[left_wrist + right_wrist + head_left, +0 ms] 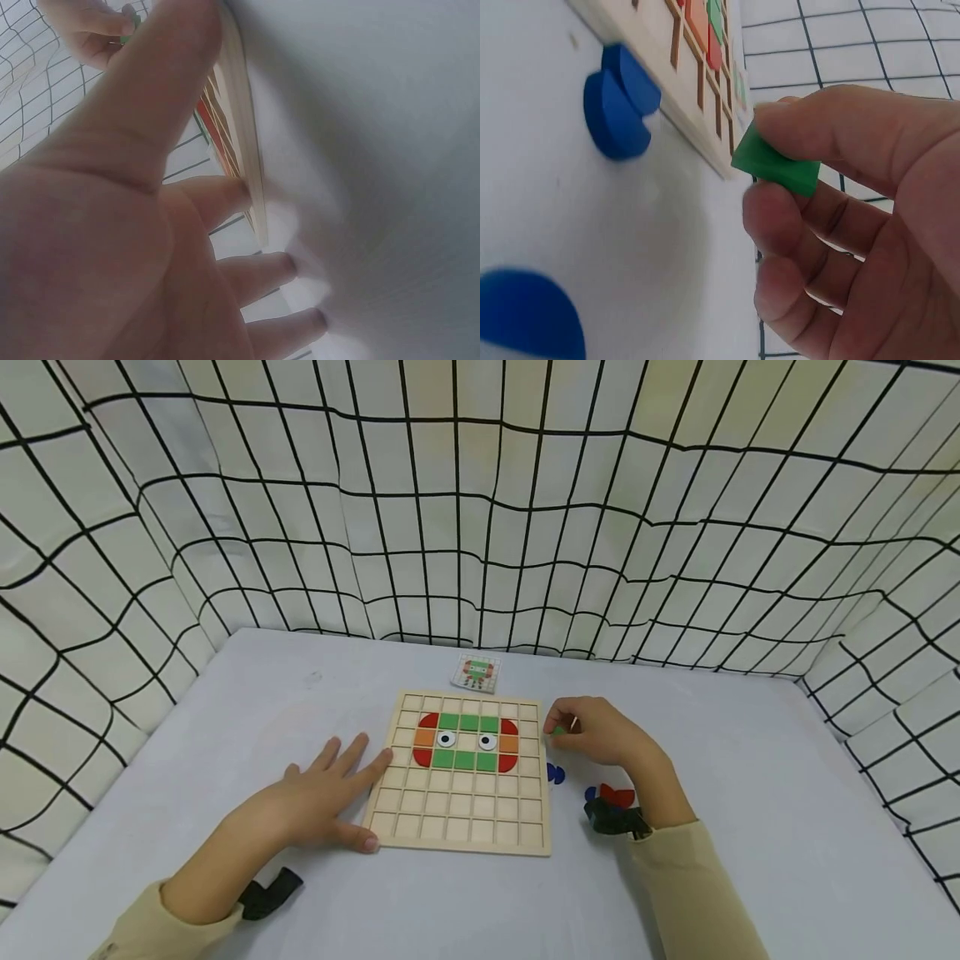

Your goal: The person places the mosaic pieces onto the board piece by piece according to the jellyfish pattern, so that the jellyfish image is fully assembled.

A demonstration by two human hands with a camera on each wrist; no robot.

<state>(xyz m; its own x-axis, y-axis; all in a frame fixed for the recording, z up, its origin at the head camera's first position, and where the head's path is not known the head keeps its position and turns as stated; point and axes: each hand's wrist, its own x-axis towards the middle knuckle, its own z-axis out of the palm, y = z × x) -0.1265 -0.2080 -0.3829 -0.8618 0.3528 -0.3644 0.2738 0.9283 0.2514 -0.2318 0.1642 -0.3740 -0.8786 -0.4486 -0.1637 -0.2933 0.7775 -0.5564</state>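
My right hand (600, 731) pinches a green square tile (776, 166) between thumb and fingers, just off the right edge of a wooden grid board (461, 806). Spread out flat, my left hand (318, 802) lies at the board's left side, its index fingertip and thumb at the frame. Green squares (465, 761), orange squares (423, 738), red rounded corner pieces (507, 763) and two eye discs (446, 739) fill part of the upper grid. The lower grid cells are bare wood.
Behind the board lies a small picture card (477, 673) with a similar pattern. Blue rounded pieces (555, 773) sit close to the board's right edge. Red pieces (617, 796) lie near the right wrist's dark strap (611, 818). Black netting (457, 493) encloses the white table (300, 677).
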